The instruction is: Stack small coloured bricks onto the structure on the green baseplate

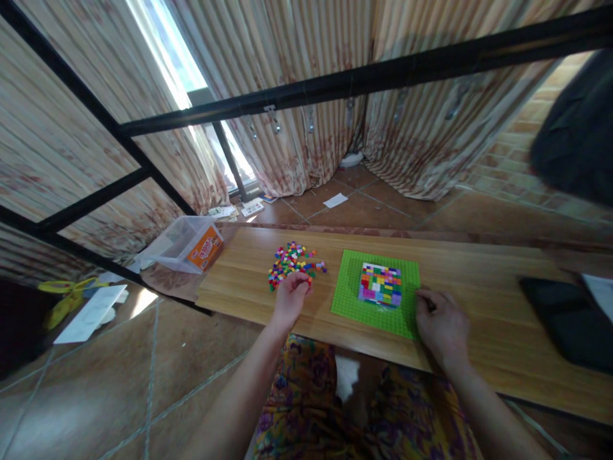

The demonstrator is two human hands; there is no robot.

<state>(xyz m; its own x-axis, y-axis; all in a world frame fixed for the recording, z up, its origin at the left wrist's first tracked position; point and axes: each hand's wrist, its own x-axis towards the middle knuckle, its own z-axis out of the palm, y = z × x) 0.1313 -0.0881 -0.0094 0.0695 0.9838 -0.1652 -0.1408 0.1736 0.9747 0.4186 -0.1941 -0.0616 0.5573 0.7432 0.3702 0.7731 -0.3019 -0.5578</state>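
My left hand [291, 297] is closed in a pinch over the near side of a loose heap of small toy bricks [290, 259]. A tiny orange-red brick [310, 281] shows at its fingertips. To the right lies a green studded baseplate [347, 287], carrying a square, many-coloured block of bricks [380, 284] built up near its middle. My right hand [443, 324] rests at the plate's right edge, its fingers curled in. Whether anything is inside those fingers is hidden.
The wooden table [483, 306] is long and narrow. A clear plastic box [184, 239] with an orange label stands off its left end. A dark flat object [565, 319] lies at the right, beside white paper [601, 291]. A black metal rail [335, 92] crosses beyond the table, before curtains.
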